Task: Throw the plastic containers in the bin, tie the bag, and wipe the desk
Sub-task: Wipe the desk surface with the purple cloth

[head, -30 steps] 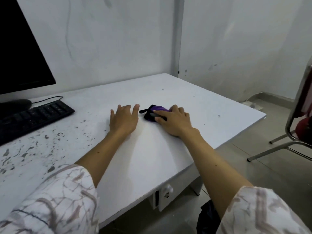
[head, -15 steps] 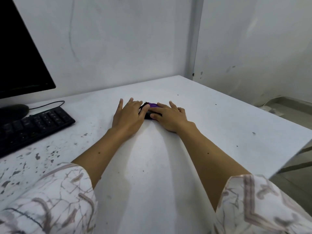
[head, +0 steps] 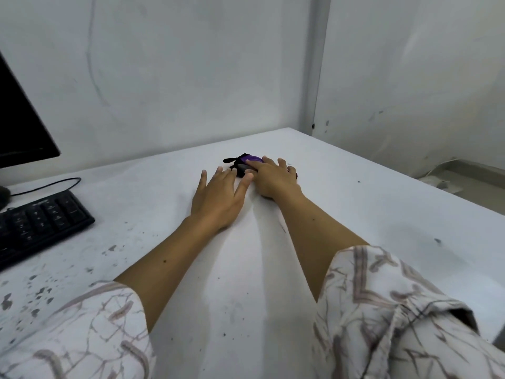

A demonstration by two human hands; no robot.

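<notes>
Two hands on the cloth, far middle of the tabletop

Both hands work a small purple-and-black cloth (head: pixel 247 164) that lies bunched at the centre of the frame, toward the far side of the white tabletop (head: pixel 355 214). The right hand (head: pixel 273 177) lies flat over it, fingers (head: pixel 252 162) straight and pressing down. The left hand (head: pixel 218 198) rests just beside it, fingers spread wide and holding nothing, its tips touching the cloth's near edge. No plastic containers or bin show, so the wiping step appears to be in hand.

To wipe well, the cloth probably wants spreading flatter under the palm so more of it meets the surface, with steady downward pressure. The dark specks gather at the lower left of the frame, near the keyboard (head: pixel 41 222) and below the monitor (head: pixel 19 119); strokes should likely head that way, stopping short of the keyboard's cable (head: pixel 54 184).

Compared with half a second ago, the cloth and right hand sit farther toward the back and right of the tabletop, and the left hand trails slightly behind instead of alongside.
</notes>
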